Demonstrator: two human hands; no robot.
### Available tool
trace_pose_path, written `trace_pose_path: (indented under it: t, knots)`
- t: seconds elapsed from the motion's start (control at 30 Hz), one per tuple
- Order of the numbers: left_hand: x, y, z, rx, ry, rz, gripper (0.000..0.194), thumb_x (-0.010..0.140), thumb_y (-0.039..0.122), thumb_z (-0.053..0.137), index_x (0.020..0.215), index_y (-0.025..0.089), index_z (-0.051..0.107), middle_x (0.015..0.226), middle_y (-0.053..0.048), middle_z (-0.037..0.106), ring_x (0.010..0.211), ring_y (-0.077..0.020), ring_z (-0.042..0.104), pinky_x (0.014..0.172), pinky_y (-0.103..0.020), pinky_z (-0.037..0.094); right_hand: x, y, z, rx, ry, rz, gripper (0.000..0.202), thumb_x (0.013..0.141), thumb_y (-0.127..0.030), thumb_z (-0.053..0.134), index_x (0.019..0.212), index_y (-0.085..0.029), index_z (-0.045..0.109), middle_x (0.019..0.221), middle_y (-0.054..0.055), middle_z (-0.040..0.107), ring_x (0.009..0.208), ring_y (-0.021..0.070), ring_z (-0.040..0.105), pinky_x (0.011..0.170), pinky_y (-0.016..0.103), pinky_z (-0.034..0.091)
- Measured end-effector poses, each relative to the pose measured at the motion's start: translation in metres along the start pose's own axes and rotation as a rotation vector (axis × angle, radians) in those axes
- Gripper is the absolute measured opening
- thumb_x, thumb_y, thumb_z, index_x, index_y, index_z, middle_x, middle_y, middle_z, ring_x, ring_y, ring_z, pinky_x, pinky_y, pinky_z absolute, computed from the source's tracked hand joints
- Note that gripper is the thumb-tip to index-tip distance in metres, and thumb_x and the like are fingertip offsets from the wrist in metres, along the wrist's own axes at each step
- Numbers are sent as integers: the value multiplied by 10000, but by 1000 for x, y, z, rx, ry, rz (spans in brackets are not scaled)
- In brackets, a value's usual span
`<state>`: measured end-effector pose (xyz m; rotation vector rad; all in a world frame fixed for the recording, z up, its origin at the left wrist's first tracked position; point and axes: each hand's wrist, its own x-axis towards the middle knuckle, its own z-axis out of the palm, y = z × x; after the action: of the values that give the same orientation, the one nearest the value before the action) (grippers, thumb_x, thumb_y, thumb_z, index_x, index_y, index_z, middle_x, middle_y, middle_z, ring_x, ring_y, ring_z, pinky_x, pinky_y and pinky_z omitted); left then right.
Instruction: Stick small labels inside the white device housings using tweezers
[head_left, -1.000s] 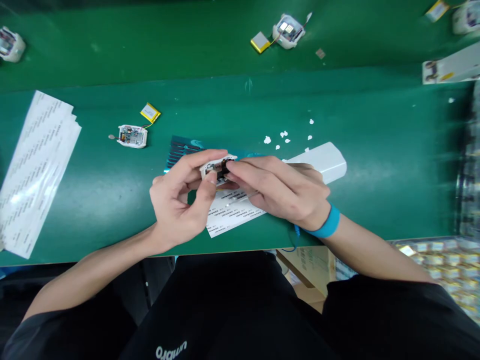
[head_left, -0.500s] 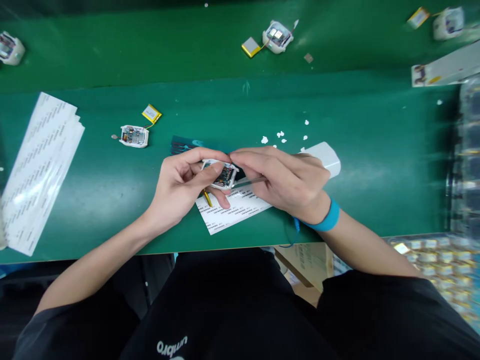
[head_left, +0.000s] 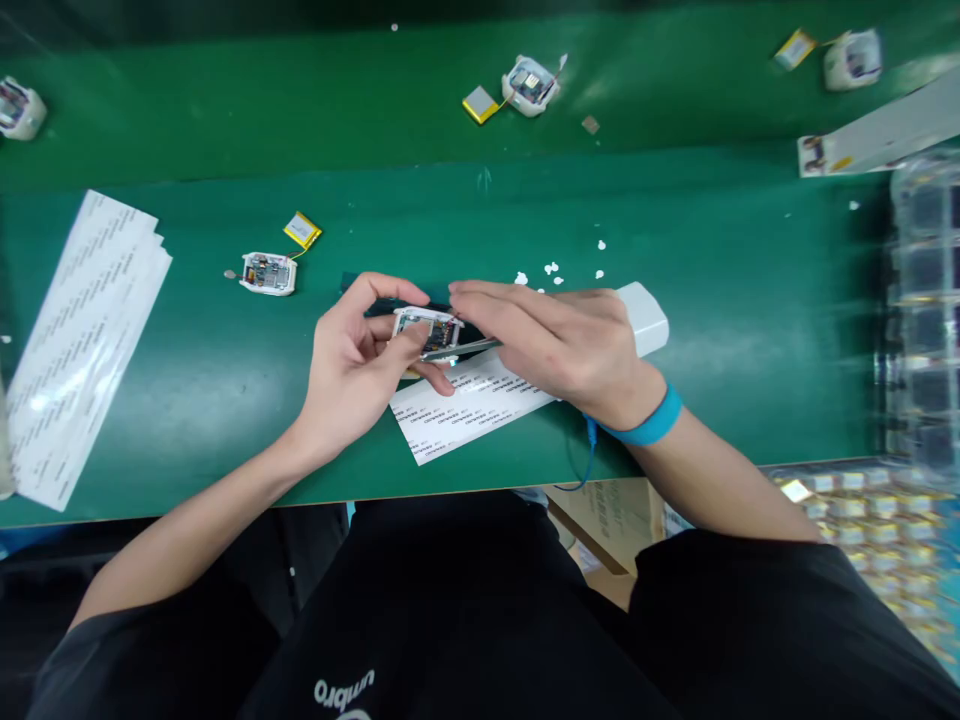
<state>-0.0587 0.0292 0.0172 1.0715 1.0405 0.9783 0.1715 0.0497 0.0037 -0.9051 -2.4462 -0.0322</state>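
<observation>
My left hand (head_left: 352, 365) is closed around a small white watch-like housing (head_left: 448, 333) with a circuit board exposed inside; the thumb lies over the board. My right hand (head_left: 559, 345) is closed on thin metal tweezers (head_left: 474, 347), whose tip reaches the near edge of the housing. Its fingertips hover by the housing's far right corner. Beneath both hands lies a white printed adhesive sheet (head_left: 442, 425). A dark patterned piece behind the left fingers is mostly covered. What the right palm hides I cannot make out.
Similar open housings with yellow batteries lie at the left (head_left: 268, 273) and along the back (head_left: 530, 86). A stack of printed sheets (head_left: 90, 340) is far left. White scraps (head_left: 552, 268) and a white block (head_left: 645, 318) sit beyond my right hand. Clear trays (head_left: 926, 330) stand right.
The tweezers have come in against the near edge of the housing. My left hand has turned the housing slightly, so the yellow battery below it shows less. The view has shifted a little.
</observation>
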Motion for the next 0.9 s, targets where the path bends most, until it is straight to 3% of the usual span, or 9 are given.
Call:
trace_pose_path:
  t: [0.2, 0.33, 0.53, 0.6, 0.67, 0.77, 0.9]
  knots:
    - [-6, -9, 6, 184, 93, 189, 260, 994, 295, 779, 1043, 243, 529, 728, 50, 724, 542, -149, 736, 490, -239, 583, -2, -4, -3, 76, 6, -42, 378, 1112, -101, 498, 1410, -206, 706, 1396, 59, 799, 969, 177, 852, 606, 258, 624]
    - [-9, -13, 11, 295, 122, 291, 232, 1001, 296, 760, 1023, 244, 536, 663, 86, 656, 526, -96, 655, 514, -203, 551, -2, -15, 2, 63, -47, 28, 397, 1121, -148, 509, 1456, -226, 707, 1409, 62, 790, 1009, 202, 854, 669, 277, 686]
    - [-10, -21, 11, 265, 122, 386, 258, 1056, 310, 721, 964, 253, 487, 642, 104, 642, 465, -87, 663, 481, -192, 561, 1, -27, 2, 141, -62, 87, 436, 1117, -135, 454, 1478, -206, 687, 1483, 86, 744, 977, 187, 854, 615, 244, 663]
    - [-10, -23, 10, 273, 104, 386, 280, 1065, 344, 721, 964, 252, 476, 666, 98, 653, 471, -99, 694, 468, -197, 568, 4, -27, 2, 272, -39, 172, 424, 1111, -129, 452, 1443, -209, 702, 1370, 55, 813, 945, 169, 848, 641, 246, 661]
    - [-10, -24, 11, 282, 102, 394, 286, 1068, 361, 716, 967, 250, 473, 693, 92, 664, 492, -110, 724, 472, -203, 585, 7, -26, 2, 411, 18, 268, 377, 1116, -145, 475, 1380, -211, 736, 1121, 14, 871, 768, 136, 807, 637, 251, 632]
    - [-11, -26, 11, 283, 100, 423, 251, 1070, 315, 708, 973, 245, 488, 695, 92, 667, 506, -111, 739, 476, -192, 591, 12, -25, 2, 575, 56, 340, 239, 1123, -234, 583, 1236, -209, 792, 739, -46, 776, 534, 109, 642, 554, 265, 523]
    - [-13, -25, 10, 306, 60, 456, 206, 1055, 262, 741, 1002, 235, 543, 749, 78, 701, 580, -118, 779, 520, -190, 613, 18, -25, -1, 732, -24, 475, 180, 1079, -342, 699, 963, -232, 781, 647, -65, 677, 518, 101, 542, 521, 281, 420]
